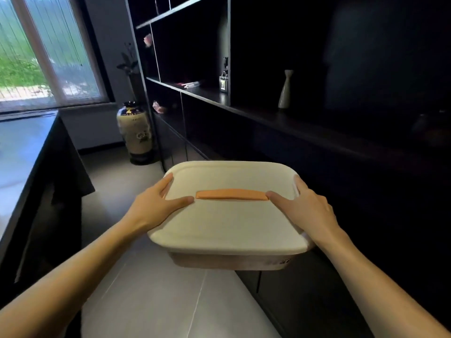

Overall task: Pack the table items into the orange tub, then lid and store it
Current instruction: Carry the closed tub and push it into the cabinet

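The long dark wooden shelf [244, 107] carried a slim white ceramic vase [285, 90], a small padlock-shaped ornament [223, 82] and a flat red book [191, 84].

The grey tiled floor [151, 289] bore a large cream floral vase [135, 132].

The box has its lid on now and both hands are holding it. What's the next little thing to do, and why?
Probably carry the tub forward to the dark shelf unit. The cream lid is already on, the left hand and right hand hold its two sides in the air above the floor, so only storing seems left.

I see the lid [227, 215] on the tub [229, 261]; table [22, 152] left of it, shelving [317, 123] right and behind.
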{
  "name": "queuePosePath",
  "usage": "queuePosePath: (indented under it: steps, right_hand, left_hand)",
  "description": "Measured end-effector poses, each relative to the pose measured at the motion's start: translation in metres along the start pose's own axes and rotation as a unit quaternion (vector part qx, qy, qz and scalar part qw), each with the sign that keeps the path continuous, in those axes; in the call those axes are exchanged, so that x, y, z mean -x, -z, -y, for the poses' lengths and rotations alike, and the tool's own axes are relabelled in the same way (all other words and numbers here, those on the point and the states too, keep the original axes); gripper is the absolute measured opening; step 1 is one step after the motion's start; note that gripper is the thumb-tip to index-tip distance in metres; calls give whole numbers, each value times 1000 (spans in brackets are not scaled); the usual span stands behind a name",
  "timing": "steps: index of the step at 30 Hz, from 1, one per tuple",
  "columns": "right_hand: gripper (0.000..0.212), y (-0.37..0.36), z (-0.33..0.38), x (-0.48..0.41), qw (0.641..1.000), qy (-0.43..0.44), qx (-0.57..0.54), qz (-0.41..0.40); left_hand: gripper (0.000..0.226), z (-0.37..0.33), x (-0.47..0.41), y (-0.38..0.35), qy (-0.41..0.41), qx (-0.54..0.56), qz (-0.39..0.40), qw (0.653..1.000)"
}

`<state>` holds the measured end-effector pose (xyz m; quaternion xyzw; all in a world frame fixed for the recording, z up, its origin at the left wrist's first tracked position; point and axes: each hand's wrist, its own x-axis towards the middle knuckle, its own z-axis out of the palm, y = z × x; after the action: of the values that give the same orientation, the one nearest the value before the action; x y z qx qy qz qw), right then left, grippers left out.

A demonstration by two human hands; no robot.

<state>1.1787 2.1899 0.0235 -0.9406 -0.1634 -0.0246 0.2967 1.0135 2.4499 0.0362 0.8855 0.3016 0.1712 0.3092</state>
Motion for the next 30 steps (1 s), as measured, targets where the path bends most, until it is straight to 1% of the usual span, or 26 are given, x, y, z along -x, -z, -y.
queuePosePath:
  steps: [4, 7, 10, 14, 16, 19, 26, 30]
  right_hand:
    - [99, -48, 25, -55, 998, -51, -1, -25]
    - [99, -85, 41, -92, 993, -115, -2, -36]
    - [101, -116, 53, -123, 983, -176, -7, -48]
    - [102, -142, 63, -153, 964, -257, -16, -65]
    - [103, -152, 64, -167, 952, -294, -44, -75]
    - [105, -163, 63, -189, 937, -335, -60, -80]
    - [99, -186, 48, -255, 919, -366, -94, -112]
    - [97, -197, 39, -282, 909, -386, -95, -127]
  left_hand:
    - [90, 31, -102, -17, -52, 11, 35, 998]
    - [91, 51, -180, -30, -95, 18, 81, 992]
    - [94, 63, -251, -44, -134, 26, 142, 980]
    - [93, 64, -330, -70, -170, 20, 215, 961]
    - [92, 60, -364, -86, -183, 27, 252, 950]
    - [90, 55, -406, -114, -194, 45, 291, 936]
    - [88, 39, -488, -183, -243, 41, 290, 925]
    - [88, 30, -525, -210, -256, 34, 301, 918]
